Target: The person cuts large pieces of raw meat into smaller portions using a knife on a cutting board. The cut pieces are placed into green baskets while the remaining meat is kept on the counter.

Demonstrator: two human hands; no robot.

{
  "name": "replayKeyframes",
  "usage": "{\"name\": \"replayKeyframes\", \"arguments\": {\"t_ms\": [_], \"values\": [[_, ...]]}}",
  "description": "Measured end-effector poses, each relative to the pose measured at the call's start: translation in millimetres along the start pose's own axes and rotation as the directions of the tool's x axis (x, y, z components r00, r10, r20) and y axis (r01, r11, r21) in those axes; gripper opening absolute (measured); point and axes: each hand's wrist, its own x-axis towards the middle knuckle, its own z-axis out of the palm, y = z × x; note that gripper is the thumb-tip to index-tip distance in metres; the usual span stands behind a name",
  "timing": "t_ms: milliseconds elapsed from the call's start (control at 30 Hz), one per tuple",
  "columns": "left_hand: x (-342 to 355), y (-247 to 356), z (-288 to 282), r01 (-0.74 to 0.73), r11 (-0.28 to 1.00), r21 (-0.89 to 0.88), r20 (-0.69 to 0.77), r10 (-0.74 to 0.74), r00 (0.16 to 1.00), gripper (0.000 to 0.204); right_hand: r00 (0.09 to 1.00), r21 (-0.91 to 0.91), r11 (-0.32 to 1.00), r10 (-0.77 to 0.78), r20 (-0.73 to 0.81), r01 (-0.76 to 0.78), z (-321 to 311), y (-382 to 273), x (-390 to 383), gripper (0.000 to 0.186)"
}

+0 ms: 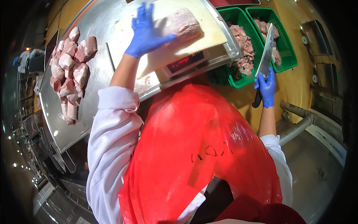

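My left hand (146,33), in a blue glove, is spread open over the cutting board at the near left end of a large pale pink piece of meat (182,25). Its thumb stretches along the meat's near side; whether it presses on it I cannot tell. The white cutting board (214,33) lies on the steel table. Out to the right, my gloved right hand (266,86) is closed round the dark handle of a large knife (266,52). The blade points up and away, in front of the green baskets.
Several chunks of meat (68,74) are heaped on the left of the steel table (99,56). A scale with a red display (185,62) sits at the board's near edge. Two green baskets (287,66) with cut meat stand at the right. A metal pipe (298,128) runs nearby.
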Motion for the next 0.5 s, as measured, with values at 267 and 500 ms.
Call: {"name": "replayKeyframes", "arguments": {"t_ms": [267,500], "values": [[-44,2,9,0.147,0.986,-0.073,-0.176,-0.157,0.972,0.130,0.988,0.096,0.993,-0.080,0.130,0.068,48,-28,41,0.046],[28,78,10,0.066,0.911,0.408,0.239,-0.176,0.955,0.116,0.963,0.131,0.989,-0.101,0.248,0.070,66,-31,68,0.047]]}}
